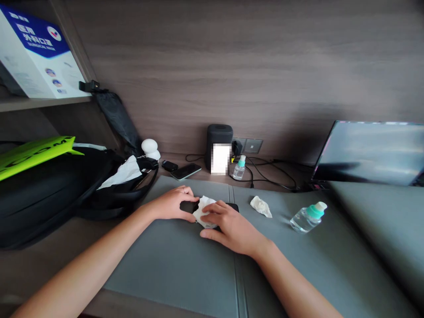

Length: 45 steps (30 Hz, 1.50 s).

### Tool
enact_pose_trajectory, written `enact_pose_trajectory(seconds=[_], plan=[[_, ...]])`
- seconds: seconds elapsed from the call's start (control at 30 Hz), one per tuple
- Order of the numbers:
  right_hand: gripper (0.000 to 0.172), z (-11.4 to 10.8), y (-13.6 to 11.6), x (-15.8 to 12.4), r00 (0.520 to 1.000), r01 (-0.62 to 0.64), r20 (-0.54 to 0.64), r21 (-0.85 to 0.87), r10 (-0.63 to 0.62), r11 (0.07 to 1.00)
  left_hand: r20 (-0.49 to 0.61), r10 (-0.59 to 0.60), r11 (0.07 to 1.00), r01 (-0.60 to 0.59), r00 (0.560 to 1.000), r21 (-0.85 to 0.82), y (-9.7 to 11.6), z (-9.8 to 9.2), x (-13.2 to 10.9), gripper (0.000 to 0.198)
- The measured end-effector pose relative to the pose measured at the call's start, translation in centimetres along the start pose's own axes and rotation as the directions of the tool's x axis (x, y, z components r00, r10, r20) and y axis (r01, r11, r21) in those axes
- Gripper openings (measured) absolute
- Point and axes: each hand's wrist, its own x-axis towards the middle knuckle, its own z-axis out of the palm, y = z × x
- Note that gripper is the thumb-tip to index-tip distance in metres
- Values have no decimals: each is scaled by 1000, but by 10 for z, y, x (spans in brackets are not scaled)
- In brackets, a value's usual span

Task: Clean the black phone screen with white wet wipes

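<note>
A flat black device that looks like a phone (189, 206) lies on the grey desk mat (172, 256). My left hand (170, 204) grips its left end between thumb and fingers. Over the middle of the phone, my right hand (228, 227) presses a white tissue (204, 204) with its fingertips. That hand covers most of the phone's right part, though one dark corner shows past it. To the right, a crumpled white tissue (261, 206) rests on the mat. A small clear spray bottle (306, 218) with a green and white top is farther right.
Behind the mat are another phone (186, 171), a small black object (170, 165), a black speaker-like cylinder (220, 132), a second small bottle (239, 168) and loose cables (274, 176). A black bag (43, 194) sits left; a dark screen (371, 152) stands right.
</note>
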Motion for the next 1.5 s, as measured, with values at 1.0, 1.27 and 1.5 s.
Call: enact_pose_trajectory(seconds=[1.0,1.27,1.5], plan=[[19,-3,18,-7,996,-57,-74,31,59,998,6,-19,1000,19,1000,4,1,-1,-1,61],[24,-4,20,-6,998,2,-68,49,1,999,4,-19,1000,19,1000,1,0,-1,-2,62],[23,-2,16,-6,999,14,-37,82,-11,997,4,-12,1000,12,1000,-2,1,-1,0,61]])
